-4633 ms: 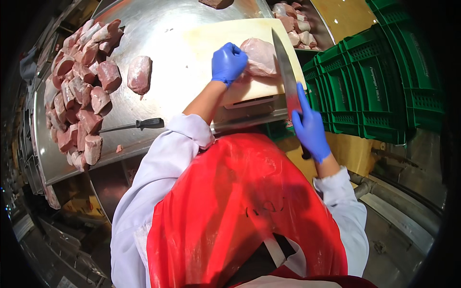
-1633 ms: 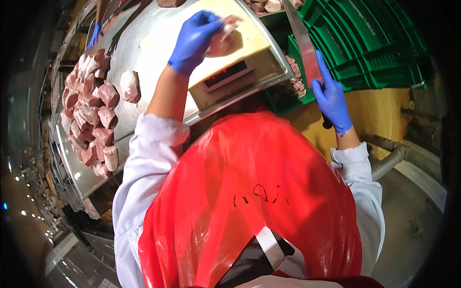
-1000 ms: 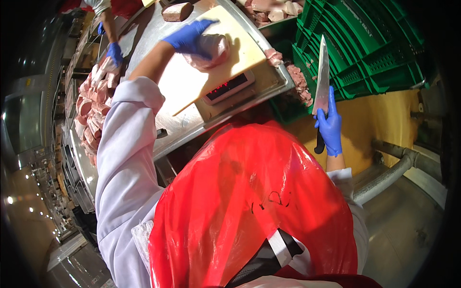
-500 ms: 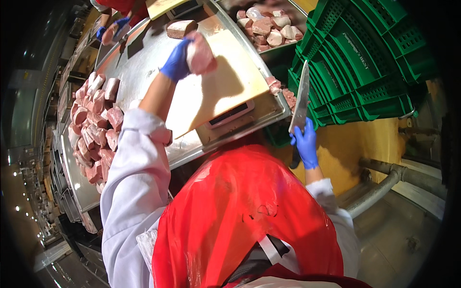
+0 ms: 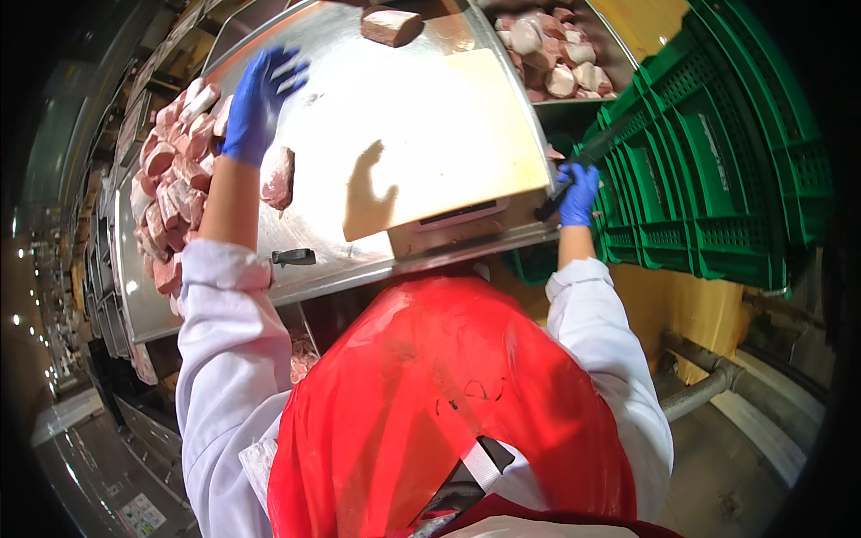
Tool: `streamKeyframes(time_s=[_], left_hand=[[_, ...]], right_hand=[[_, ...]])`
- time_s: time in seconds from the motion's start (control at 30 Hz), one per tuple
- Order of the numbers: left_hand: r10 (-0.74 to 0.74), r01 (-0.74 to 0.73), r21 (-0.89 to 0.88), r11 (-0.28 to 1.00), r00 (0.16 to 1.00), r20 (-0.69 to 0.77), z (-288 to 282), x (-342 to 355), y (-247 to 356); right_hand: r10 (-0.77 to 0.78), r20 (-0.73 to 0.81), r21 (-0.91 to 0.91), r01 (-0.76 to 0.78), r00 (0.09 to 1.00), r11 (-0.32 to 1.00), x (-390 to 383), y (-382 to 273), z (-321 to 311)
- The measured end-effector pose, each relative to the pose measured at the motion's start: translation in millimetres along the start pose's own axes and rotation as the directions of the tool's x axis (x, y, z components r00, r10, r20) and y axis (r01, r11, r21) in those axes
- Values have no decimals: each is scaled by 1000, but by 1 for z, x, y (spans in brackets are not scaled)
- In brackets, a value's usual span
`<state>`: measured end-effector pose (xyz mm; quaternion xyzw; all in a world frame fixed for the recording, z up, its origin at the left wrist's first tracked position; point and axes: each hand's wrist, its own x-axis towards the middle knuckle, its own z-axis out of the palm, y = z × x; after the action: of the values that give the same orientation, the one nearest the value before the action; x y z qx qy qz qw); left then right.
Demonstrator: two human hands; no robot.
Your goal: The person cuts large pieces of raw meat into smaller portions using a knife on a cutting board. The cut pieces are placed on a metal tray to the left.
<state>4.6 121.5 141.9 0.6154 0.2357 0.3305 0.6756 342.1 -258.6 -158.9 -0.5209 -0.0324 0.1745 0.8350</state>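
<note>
Meat-cutting station under hard light: steel table (image 5: 359, 117) running away to the upper left, pale cutting board (image 5: 448, 143) lying bare on a scale at its near edge, green crates (image 5: 717, 170) stacked to the right, a tray of pink chunks (image 5: 552, 63) beyond the board.

Left hand (image 5: 258, 103), blue-gloved, spread wide above the table with fingers splayed, gripping nothing. Just beside it and a little nearer the body, a single cut of raw meat (image 5: 278, 177) lying on the steel, apart from the glove. Pale pink with a darker reddish face, roughly oblong, wet-looking sheen. To its left, a heap of similar pieces (image 5: 175, 188) crowded along the table's edge; another block of meat (image 5: 390, 25) at the far end.

Right hand (image 5: 577, 193), also blue-gloved, closed round a black knife handle (image 5: 574, 170) off the board's right edge, in front of the crates; blade hard to make out against the green. A second black-handled knife (image 5: 294, 257) resting on the table near the left sleeve.

Likely handling of the cut: soft, limp, slick, with some weight, prone to sag and slide on wet steel. Best taken across the thick middle with a full palm and curled fingers, not pinched at an end.
</note>
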Motion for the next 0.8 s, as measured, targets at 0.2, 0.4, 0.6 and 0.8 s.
streamKeyframes(time_s=[0.2,0.4,0.6,0.8], left_hand=[[-201,171,-107,979,862,-465,-222,-116,-68],[40,306,407,861,757,-652,-364,-189,-141],[90,444,866,230,876,-474,-279,-107,-220],[-238,675,729,109,730,-640,-254,-30,-212]], right_hand=[[-33,-54,-253,18,998,967,-17,-45,-38],[34,53,-446,-7,998,895,-85,-49,-39],[-32,-53,-512,1,998,859,-117,-59,-12],[-115,-65,-673,42,991,739,-160,-91,25]])
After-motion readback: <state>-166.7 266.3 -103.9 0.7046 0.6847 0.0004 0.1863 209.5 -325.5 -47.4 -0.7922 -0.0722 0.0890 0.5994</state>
